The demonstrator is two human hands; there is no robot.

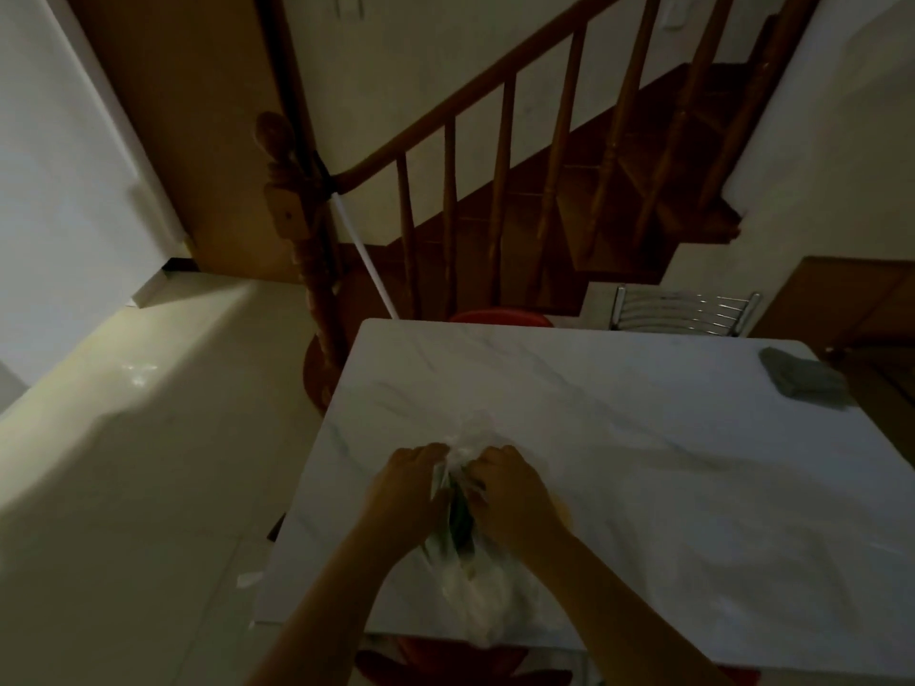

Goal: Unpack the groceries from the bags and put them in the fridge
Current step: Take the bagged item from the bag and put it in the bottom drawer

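The left hand [403,492] and right hand [515,492] each pinched the gathered mouth of a thin, crinkled translucent plastic bag [470,586], which lay near the front edge of the smooth marble-patterned table [643,438]. Something dark green showed between them, unidentifiable. This looked like the opening step; next, the mouth likely needed spreading. A grey folded cloth [802,378] sat at the far corner.

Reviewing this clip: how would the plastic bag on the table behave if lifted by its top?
Probably floppy: the bag is thin, crumpled film that bunches where the left hand and right hand pinch it. Likely light, as it slumps flat on the table. Its green contents may sag and shift.
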